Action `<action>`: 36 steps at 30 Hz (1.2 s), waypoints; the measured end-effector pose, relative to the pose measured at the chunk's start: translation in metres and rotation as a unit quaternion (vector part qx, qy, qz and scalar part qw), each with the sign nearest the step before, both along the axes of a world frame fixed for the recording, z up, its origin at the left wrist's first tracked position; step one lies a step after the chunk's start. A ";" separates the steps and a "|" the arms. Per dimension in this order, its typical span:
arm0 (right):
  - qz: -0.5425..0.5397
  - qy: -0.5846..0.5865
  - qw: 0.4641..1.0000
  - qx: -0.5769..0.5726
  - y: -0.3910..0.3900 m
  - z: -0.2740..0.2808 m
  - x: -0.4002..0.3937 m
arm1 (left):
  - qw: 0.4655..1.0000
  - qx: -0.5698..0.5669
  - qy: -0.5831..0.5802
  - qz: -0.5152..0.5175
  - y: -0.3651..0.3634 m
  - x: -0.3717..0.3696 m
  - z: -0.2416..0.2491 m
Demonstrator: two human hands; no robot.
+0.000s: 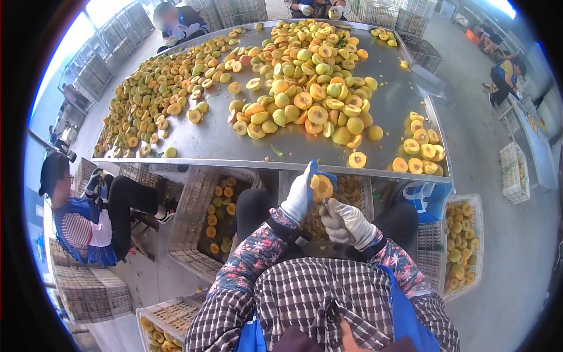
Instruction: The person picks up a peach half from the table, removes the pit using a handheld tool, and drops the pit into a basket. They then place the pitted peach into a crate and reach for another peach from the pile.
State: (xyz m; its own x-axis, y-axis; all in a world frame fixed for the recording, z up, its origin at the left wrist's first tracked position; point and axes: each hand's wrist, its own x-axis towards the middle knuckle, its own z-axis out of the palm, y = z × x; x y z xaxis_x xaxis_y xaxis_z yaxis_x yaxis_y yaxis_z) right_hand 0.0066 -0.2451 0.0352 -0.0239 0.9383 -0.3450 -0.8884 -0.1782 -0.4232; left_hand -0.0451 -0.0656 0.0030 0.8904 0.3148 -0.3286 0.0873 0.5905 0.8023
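Note:
My left hand (302,193), in a white glove with blue fingers, is closed around a yellow peach half (322,188), cut face turned up. Just to the right and below, my right hand (349,225), in a greyish-white knit glove, is closed with its fingertips against the fruit's lower edge. Whatever it grips is mostly hidden by the fingers. Both hands are in front of the near edge of a metal table (199,141). Beneath them is a crate (366,199) with fruit pieces in it.
A large heap of peach halves (316,88) covers the table's middle, with another pile (146,105) at left and several halves (419,149) at right. Crates of fruit (214,217) (460,246) flank my knees. A blue container (431,199) hangs near the right corner. A co-worker (82,217) sits at left.

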 end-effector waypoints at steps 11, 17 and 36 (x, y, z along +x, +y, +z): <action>-0.182 -0.514 0.838 0.006 0.006 -0.021 0.011 | 0.917 0.394 0.034 0.052 0.001 -0.011 -0.003; -0.166 -0.556 0.811 -0.071 -0.031 -0.058 0.035 | 0.683 0.687 0.234 0.087 0.063 -0.074 0.068; -0.365 -0.303 0.876 -0.087 -0.061 -0.016 0.035 | 0.691 0.672 0.183 -0.195 -0.028 0.154 0.001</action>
State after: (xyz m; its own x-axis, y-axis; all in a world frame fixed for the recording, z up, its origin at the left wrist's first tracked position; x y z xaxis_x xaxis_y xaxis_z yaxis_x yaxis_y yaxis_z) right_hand 0.0416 -0.3065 0.0194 0.7982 0.5582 -0.2265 -0.4139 0.2349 -0.8795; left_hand 0.1094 -0.0936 0.0040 0.9285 0.3143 -0.1976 0.3713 -0.7912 0.4860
